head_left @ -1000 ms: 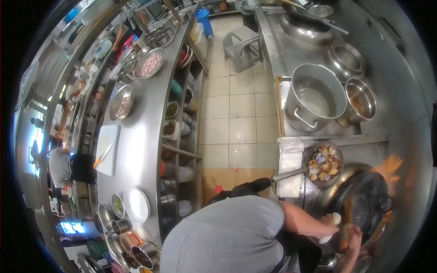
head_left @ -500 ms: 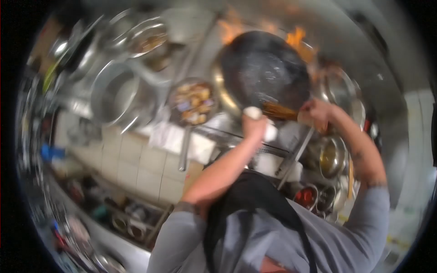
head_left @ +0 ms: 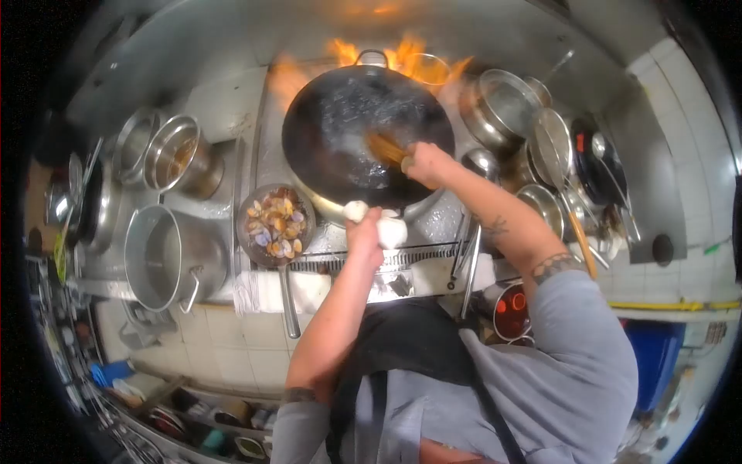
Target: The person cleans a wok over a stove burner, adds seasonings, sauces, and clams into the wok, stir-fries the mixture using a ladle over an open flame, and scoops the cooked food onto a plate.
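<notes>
My right hand [head_left: 427, 164] is closed around a bamboo wok brush [head_left: 384, 145], its bristles inside the large black wok [head_left: 325, 166]. Wet, shiny patches and a little liquid show on the wok's inner surface. At the wok's near rim, my left hand [head_left: 366, 236] grips a bunched white cloth [head_left: 392, 232]; any handle beneath the cloth is hidden. Flames [head_left: 406, 56] rise behind the wok's far edge. Left of my left hand lies a long-handled round ladle or strainer [head_left: 286, 290] filled with clams [head_left: 274, 223].
A deep pot [head_left: 154, 259] and a steel pot with brownish contents [head_left: 176, 158] stand on the left. To the right are a steel pot [head_left: 506, 108], a mesh strainer [head_left: 551, 147] and a ladle [head_left: 481, 162]. A container with red contents [head_left: 512, 311] sits near my right side.
The brush has moved from the wok's near right side toward its middle. The wok now sits flatter, with its far handle showing. My view has turned and become sharper.
</notes>
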Demonstrator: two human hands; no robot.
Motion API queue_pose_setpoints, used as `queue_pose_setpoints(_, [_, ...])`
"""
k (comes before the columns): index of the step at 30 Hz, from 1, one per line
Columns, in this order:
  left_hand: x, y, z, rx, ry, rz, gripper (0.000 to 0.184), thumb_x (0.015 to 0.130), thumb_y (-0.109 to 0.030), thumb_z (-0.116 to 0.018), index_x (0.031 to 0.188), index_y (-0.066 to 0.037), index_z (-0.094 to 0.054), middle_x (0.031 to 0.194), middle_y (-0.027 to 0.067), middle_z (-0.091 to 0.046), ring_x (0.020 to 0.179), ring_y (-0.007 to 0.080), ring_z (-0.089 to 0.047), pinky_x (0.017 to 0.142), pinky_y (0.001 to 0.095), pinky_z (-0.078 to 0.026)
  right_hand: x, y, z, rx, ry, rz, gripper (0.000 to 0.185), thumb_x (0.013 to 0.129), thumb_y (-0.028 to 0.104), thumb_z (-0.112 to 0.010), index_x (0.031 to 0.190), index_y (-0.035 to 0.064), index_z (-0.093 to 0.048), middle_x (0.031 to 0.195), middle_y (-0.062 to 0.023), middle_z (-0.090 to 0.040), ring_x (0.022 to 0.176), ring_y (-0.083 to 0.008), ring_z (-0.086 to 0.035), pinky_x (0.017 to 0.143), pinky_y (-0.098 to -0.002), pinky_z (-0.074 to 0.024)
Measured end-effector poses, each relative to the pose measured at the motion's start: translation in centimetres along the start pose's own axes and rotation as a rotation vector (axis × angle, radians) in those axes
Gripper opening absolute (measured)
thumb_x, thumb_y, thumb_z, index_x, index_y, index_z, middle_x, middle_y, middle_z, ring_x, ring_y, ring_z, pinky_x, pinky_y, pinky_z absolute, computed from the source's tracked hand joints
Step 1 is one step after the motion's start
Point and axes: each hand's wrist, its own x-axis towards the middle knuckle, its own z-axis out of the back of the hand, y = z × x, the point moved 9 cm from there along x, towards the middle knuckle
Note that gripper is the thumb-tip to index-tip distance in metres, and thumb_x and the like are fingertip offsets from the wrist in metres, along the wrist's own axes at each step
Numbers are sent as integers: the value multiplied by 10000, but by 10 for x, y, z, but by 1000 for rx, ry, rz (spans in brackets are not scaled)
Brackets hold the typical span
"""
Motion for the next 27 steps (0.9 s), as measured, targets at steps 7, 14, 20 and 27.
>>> queue_pose_setpoints(7, [21, 11, 8, 113, 91, 61, 301, 910, -51, -573, 1188, 15, -479, 1062, 201, -636, 894, 354, -691, 739, 492, -613, -89, -82, 77, 126, -209, -145, 485, 841, 350, -678, 1189, 13, -662, 1030, -214, -707, 937, -306, -692, 842, -369, -535])
queue_pose_setpoints(14, [-29, -33, 36, 212, 96, -67, 237, 867, -36, -573, 1078, 60, -525, 960, 186, -649, 825, 333, -698, 710, 469, -617, -227, -129, -4, 1019, -584, -185, 574, 876, 285, -747, 1299, -61, -571, 1151, -168, -677, 1007, -186, -644, 891, -312, -508])
queue_pose_setpoints(20, [-63, -72, 88, 427, -37, -147, 364, 832, -24, -607, 1180, 51, -526, 1042, 161, -640, 885, 302, -686, 711, 441, -611, -299, -88, -40, 1165, -514, -173, 551, 867, 243, -760, 1293, -49, -570, 1115, -136, -688, 1012, -169, -644, 900, -300, -509])
queue_pose_setpoints(27, [-100, -112, 84, 593, -56, -290, 420, 830, -11, -594, 1241, 20, -511, 1099, 143, -616, 964, 289, -656, 796, 431, -582, -271, -7, -16, 860, -325, 85, 529, 890, 279, -674, 1367, 79, -561, 1049, -207, -705, 977, -303, -694, 877, -371, -532])
